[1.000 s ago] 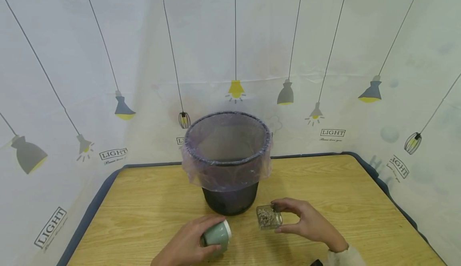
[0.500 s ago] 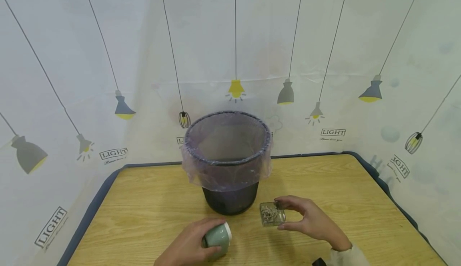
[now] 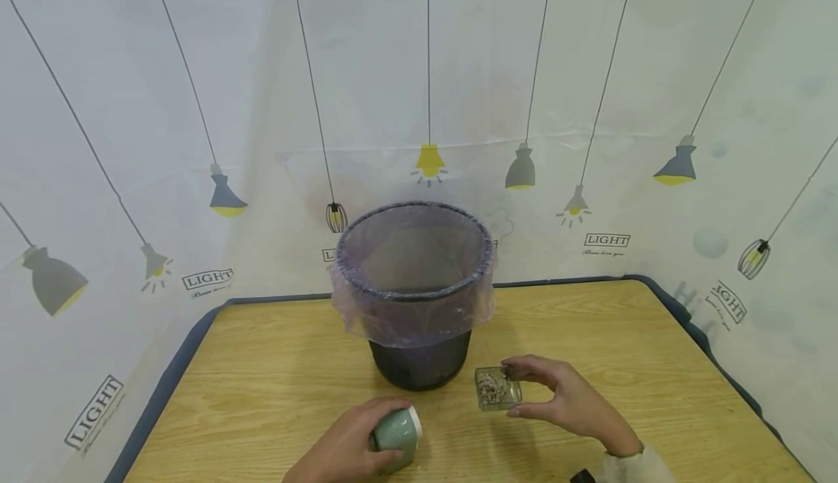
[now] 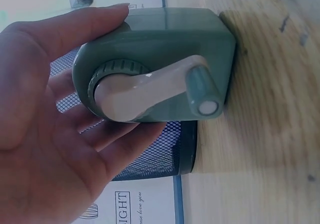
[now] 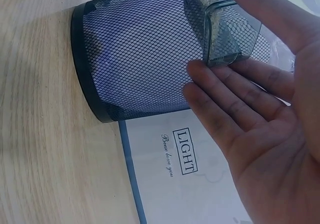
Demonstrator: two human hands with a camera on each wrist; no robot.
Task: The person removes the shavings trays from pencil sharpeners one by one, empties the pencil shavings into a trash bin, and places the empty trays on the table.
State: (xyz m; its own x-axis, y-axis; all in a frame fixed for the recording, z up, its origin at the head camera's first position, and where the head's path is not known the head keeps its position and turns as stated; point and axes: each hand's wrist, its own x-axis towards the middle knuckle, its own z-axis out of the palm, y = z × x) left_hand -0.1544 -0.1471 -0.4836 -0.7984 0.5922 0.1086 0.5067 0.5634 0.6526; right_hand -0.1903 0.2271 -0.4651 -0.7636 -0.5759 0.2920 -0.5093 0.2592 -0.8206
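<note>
My left hand [image 3: 353, 439] grips a green pencil sharpener [image 4: 160, 39] around its body. The sharpener's pale crank [image 4: 145, 92] with a green knob shows in the left wrist view, and its base is on or close to the table. To the right, my right hand [image 3: 566, 403] pinches a clear shavings drawer [image 3: 499, 388] between thumb and fingers, above the table. Pencil shavings [image 3: 489, 388] lie in the drawer. A black mesh waste bin [image 3: 419, 359] stands upright just beyond both hands, apart from them.
A thin purple bag [image 3: 412, 326] lines the bin and folds over its rim. Beneath everything is a wooden table [image 3: 262, 366] with a dark blue edge [image 3: 196, 337]. Behind it hangs a white sheet [image 3: 366, 68] printed with lamps.
My right hand has moved slightly right and up with the drawer, mostly in the first half second. The left hand and sharpener have barely shifted; the bin has not moved.
</note>
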